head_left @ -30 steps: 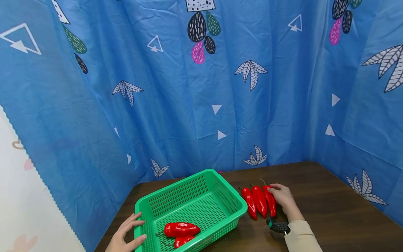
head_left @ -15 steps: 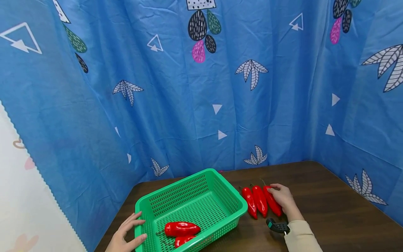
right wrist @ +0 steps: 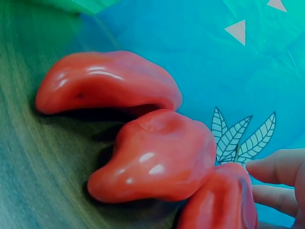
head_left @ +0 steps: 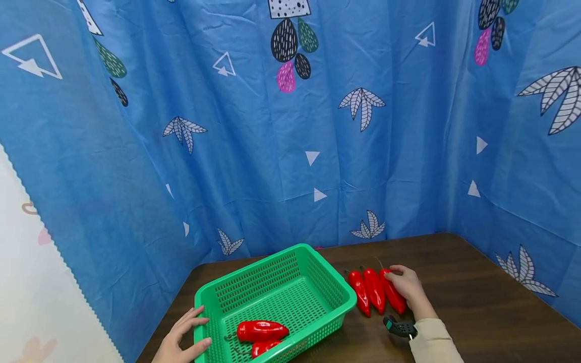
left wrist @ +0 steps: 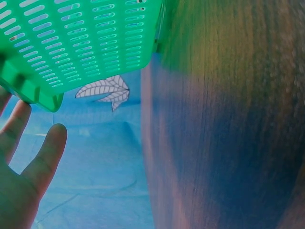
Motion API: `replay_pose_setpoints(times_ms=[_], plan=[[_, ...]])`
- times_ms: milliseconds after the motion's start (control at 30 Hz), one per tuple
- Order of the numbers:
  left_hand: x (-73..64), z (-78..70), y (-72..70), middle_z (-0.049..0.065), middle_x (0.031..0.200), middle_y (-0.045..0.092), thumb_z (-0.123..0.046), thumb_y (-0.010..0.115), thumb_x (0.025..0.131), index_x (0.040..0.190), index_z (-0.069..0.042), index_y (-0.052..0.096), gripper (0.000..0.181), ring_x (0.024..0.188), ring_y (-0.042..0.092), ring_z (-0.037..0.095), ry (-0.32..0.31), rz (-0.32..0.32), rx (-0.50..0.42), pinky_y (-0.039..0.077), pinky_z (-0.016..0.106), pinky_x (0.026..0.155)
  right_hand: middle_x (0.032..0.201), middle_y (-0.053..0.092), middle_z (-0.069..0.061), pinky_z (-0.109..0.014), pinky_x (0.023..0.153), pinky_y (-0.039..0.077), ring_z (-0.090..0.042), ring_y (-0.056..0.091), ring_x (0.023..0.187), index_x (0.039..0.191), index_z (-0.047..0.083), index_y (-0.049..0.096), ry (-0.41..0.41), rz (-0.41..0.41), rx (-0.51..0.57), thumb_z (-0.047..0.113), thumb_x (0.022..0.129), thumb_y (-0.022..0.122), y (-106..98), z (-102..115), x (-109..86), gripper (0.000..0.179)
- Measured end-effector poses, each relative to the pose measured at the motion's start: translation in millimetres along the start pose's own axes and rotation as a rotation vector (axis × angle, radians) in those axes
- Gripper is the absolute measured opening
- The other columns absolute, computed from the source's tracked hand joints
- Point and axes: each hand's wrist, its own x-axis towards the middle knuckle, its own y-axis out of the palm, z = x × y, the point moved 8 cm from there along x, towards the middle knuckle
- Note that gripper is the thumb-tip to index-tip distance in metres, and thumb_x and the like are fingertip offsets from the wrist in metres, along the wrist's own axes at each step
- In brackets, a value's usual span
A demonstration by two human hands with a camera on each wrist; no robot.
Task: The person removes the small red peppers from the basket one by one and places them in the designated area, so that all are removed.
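Three glossy red chili peppers lie side by side on the dark table, to the right of the green basket (head_left: 317, 330). My right hand (head_left: 407, 285) pinches the upper end of the rightmost pepper (head_left: 394, 295); in the right wrist view its fingertips are at that pepper's side. Beside it lie the middle pepper (head_left: 374, 288) and the left pepper (right wrist: 109, 78). At the basket's left rim rests my left hand (head_left: 181, 335), fingers spread; in the left wrist view the thumb (left wrist: 50, 152) stands apart from the rim. Inside the basket are two more peppers (head_left: 260, 330), one partly hidden by the front wall.
A wooden table (head_left: 458, 282) bears everything, with its right edge running along a blue patterned curtain (head_left: 281, 151). A black wrist device (head_left: 399, 326) sits on the right forearm. Pale cloth (head_left: 41, 282) hangs at the far left.
The lower end of the rightmost pepper has swung to the right, with the right hand at nearly the same spot. The left hand and basket have stayed in place.
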Motion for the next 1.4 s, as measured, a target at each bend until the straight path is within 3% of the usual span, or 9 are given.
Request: replay_pose_setpoints(times_ms=[133, 367, 533, 700, 867, 1233, 1400], plan=[[-3.7, -8.0, -1.2, -0.017, 0.158, 0.032, -0.056, 0.065, 0.092, 0.129, -0.04, 0.057, 0.041, 0.153, 0.018, 0.03, -0.013, 0.0, -0.013, 0.025, 0.074, 0.123, 0.142, 0.041, -0.038, -0.061, 0.096, 0.058, -0.05, 0.047, 0.119, 0.144, -0.008, 0.041, -0.014, -0.025, -0.028, 0.021, 0.099, 0.055, -1.3, 2.6, 0.9, 0.055], [-12.9, -34.6, -5.4, -0.003, 0.16, 0.034, -0.058, 0.067, 0.089, 0.13, -0.031, 0.06, 0.05, 0.151, 0.019, 0.038, -0.027, -0.008, -0.032, 0.025, 0.077, 0.12, 0.146, 0.038, -0.037, -0.067, 0.104, 0.052, -0.052, 0.044, 0.125, 0.147, -0.008, 0.036, -0.043, -0.033, -0.047, 0.02, 0.099, 0.052, -3.5, 11.8, -0.2, 0.058], [-15.2, -40.3, -5.9, -0.005, 0.159, 0.035, -0.058, 0.069, 0.088, 0.129, -0.03, 0.06, 0.051, 0.152, 0.019, 0.035, -0.043, -0.018, -0.052, 0.024, 0.074, 0.122, 0.143, 0.039, -0.036, -0.067, 0.104, 0.053, -0.051, 0.047, 0.124, 0.149, -0.006, 0.034, -0.066, -0.029, -0.043, 0.022, 0.1, 0.051, -5.0, 21.8, -1.5, 0.059], [-13.2, -33.1, -4.9, -0.002, 0.16, 0.035, -0.056, 0.066, 0.091, 0.13, -0.03, 0.059, 0.048, 0.151, 0.019, 0.037, -0.006, -0.019, -0.026, 0.026, 0.077, 0.118, 0.142, 0.039, -0.036, -0.066, 0.105, 0.054, -0.051, 0.046, 0.124, 0.148, -0.006, 0.034, -0.074, -0.025, -0.034, 0.023, 0.101, 0.051, -4.9, 29.4, -3.9, 0.058], [-8.5, -19.6, -2.4, 0.001, 0.16, 0.036, -0.052, 0.065, 0.094, 0.133, -0.028, 0.059, 0.047, 0.149, 0.019, 0.037, 0.048, -0.048, -0.011, 0.03, 0.081, 0.107, 0.145, 0.039, -0.035, -0.063, 0.109, 0.054, -0.05, 0.047, 0.128, 0.149, -0.006, 0.034, -0.106, 0.008, 0.078, 0.022, 0.103, 0.049, -6.1, 44.3, -10.3, 0.056], [1.9, 8.0, 2.9, -0.014, 0.158, 0.033, -0.058, 0.067, 0.09, 0.129, -0.04, 0.058, 0.044, 0.154, 0.018, 0.03, -0.039, -0.004, -0.02, 0.024, 0.075, 0.122, 0.149, 0.041, -0.031, -0.059, 0.115, 0.05, -0.046, 0.046, 0.134, 0.151, -0.001, 0.035, -0.19, 0.055, 0.187, 0.025, 0.106, 0.051, -8.3, 85.5, -24.1, 0.055], [6.0, 10.7, 4.0, -0.014, 0.158, 0.034, -0.059, 0.065, 0.091, 0.13, -0.042, 0.057, 0.044, 0.153, 0.02, 0.033, -0.011, -0.008, 0.003, 0.027, 0.078, 0.118, 0.148, 0.043, -0.03, -0.056, 0.113, 0.053, -0.044, 0.049, 0.132, 0.151, 0.0, 0.036, -0.205, 0.08, 0.191, 0.025, 0.105, 0.052, -4.3, 92.9, -28.1, 0.055]])
